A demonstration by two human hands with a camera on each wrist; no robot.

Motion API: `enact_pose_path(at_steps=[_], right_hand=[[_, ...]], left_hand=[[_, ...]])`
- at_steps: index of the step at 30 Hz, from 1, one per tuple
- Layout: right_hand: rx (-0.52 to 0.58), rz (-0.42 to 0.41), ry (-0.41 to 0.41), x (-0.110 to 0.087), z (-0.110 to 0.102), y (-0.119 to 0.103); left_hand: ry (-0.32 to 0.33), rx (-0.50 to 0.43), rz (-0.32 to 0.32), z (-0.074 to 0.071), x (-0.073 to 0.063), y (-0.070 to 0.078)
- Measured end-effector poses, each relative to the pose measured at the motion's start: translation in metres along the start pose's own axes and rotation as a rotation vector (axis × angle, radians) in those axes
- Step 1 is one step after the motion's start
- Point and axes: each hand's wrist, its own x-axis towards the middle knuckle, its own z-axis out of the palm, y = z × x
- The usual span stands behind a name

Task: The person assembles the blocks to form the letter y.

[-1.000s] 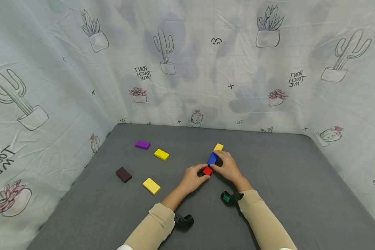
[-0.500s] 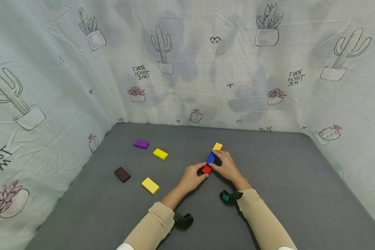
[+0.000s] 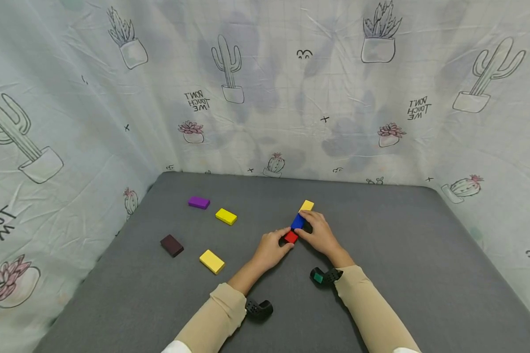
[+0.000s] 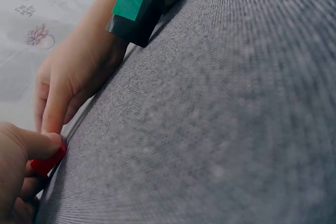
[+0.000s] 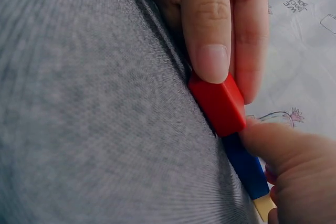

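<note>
A red block [image 3: 291,237], a blue block [image 3: 298,221] and a yellow block [image 3: 306,205] lie end to end in a slanting row on the grey table. My left hand [image 3: 269,251] pinches the red block between thumb and fingers at the near end of the row. On the blue block, thumb and fingers of my right hand [image 3: 321,235] grip its length. In the right wrist view the red block [image 5: 218,106] meets the end of the blue block [image 5: 245,165]. The left wrist view has the red block [image 4: 48,160] partly hidden by the left thumb.
To the left lie a purple block [image 3: 199,202], a bright yellow block [image 3: 226,216], a dark brown block [image 3: 172,245] and a pale yellow block [image 3: 212,262]. The grey table [image 3: 380,235] ends at a patterned curtain [image 3: 274,98] at the back and sides.
Both hands keep their hold on the red and blue blocks. The head view has shifted slightly; no block has visibly moved on the table.
</note>
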Motion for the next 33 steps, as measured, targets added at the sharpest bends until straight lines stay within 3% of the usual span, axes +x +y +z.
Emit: enact_pose_path(at_steps=[11, 22, 33], right_hand=[[0.089, 0.047, 0.048, -0.002, -0.001, 0.000], [0.110, 0.031, 0.073, -0.003, 0.000, -0.001], [0.050, 0.071, 0.009, -0.002, 0.000, -0.002]], left_hand=[[0.002, 0.009, -0.013, 0.002, 0.008, -0.001], [0.010, 0.008, -0.011, 0.006, 0.014, -0.004], [0.007, 0.034, 0.005, 0.006, 0.015, -0.006]])
